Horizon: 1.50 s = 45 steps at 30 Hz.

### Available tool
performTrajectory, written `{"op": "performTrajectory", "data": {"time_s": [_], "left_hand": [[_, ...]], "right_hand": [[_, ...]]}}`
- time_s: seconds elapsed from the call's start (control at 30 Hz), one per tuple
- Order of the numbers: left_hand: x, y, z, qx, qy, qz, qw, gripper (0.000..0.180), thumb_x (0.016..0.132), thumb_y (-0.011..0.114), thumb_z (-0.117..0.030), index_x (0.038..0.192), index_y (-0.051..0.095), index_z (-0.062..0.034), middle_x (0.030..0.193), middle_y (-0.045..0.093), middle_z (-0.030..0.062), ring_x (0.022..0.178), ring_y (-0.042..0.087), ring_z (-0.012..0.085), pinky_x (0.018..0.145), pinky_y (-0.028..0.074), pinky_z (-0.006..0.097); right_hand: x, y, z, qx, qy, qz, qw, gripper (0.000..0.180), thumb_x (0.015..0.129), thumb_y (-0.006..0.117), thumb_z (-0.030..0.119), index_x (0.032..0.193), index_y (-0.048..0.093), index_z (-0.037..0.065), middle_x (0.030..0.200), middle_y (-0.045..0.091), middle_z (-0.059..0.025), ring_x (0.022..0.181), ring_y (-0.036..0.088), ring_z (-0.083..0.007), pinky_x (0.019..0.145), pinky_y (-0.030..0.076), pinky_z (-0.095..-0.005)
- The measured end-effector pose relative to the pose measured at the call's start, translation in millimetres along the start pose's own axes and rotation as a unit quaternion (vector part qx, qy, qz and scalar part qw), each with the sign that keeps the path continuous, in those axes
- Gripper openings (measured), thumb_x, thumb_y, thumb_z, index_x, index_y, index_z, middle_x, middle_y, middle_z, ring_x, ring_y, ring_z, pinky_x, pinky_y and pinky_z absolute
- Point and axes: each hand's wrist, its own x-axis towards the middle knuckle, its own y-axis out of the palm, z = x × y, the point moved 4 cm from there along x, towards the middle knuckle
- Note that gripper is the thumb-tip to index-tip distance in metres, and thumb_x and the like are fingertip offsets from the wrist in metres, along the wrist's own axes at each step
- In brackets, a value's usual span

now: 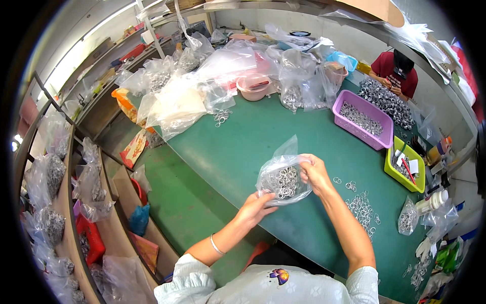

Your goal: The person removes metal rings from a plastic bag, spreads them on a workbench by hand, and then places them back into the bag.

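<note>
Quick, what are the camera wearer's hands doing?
Left hand: closed on the lower left of a clear bag of metal rings.
Right hand: closed on its upper right edge.

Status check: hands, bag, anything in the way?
Left hand and right hand holding clear bag. Metal rings inside. Loose rings on table, right of bag; nothing blocking it.

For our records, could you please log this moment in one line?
left hand: grips clear plastic bag, lower left | right hand: grips its upper right | contents: silver metal rings | green table: loose silver rings
</note>
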Motion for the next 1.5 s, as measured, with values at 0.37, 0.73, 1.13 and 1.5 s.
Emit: {"op": "performTrajectory", "data": {"time_s": [0.37,0.73,1.13,1.5], "left_hand": [[56,35,-80,-0.157,0.180,0.167,0.956,0.022,0.076,0.044,0.005,0.096,0.049,0.0028,0.077,0.055,0.0097,0.072,0.055,0.0204,0.071,0.050,0.035],[38,7,-61,0.240,0.212,0.055,0.946,0.058,0.082,0.068,-0.023,0.129,0.042,-0.0020,0.093,0.059,0.0061,0.081,0.056,0.0131,0.073,0.050,0.030],[-8,58,-59,0.694,0.477,-0.088,0.532,0.079,0.069,0.070,-0.003,0.137,0.030,-0.0057,0.121,0.042,0.0206,0.105,0.047,0.0361,0.085,0.045,0.040],[-9,61,-58,0.677,0.503,-0.068,0.532,0.055,0.067,0.063,0.005,0.119,0.049,-0.0060,0.116,0.045,0.0138,0.111,0.043,0.0340,0.095,0.036,0.045]], "right_hand": [[6,-9,19,0.106,-0.072,-0.063,0.990,0.021,0.090,0.043,0.005,0.110,0.047,-0.001,0.060,0.043,-0.0007,0.043,0.036,-0.0092,0.036,0.030,-0.0241],[-21,-7,-11,-0.420,-0.304,-0.192,0.833,0.058,0.077,0.070,0.017,0.122,0.040,-0.005,0.098,0.052,-0.0192,0.088,0.054,-0.0283,0.073,0.047,-0.0381],[-31,23,-19,-0.514,-0.392,0.060,0.761,0.043,0.083,0.058,0.010,0.123,0.046,0.001,0.112,0.055,-0.0157,0.106,0.050,-0.0318,0.090,0.038,-0.0404],[-18,-1,-33,-0.669,-0.264,0.052,0.693,0.064,0.071,0.071,0.016,0.127,0.042,0.002,0.132,0.044,-0.0174,0.121,0.043,-0.0351,0.099,0.037,-0.0437]]}}
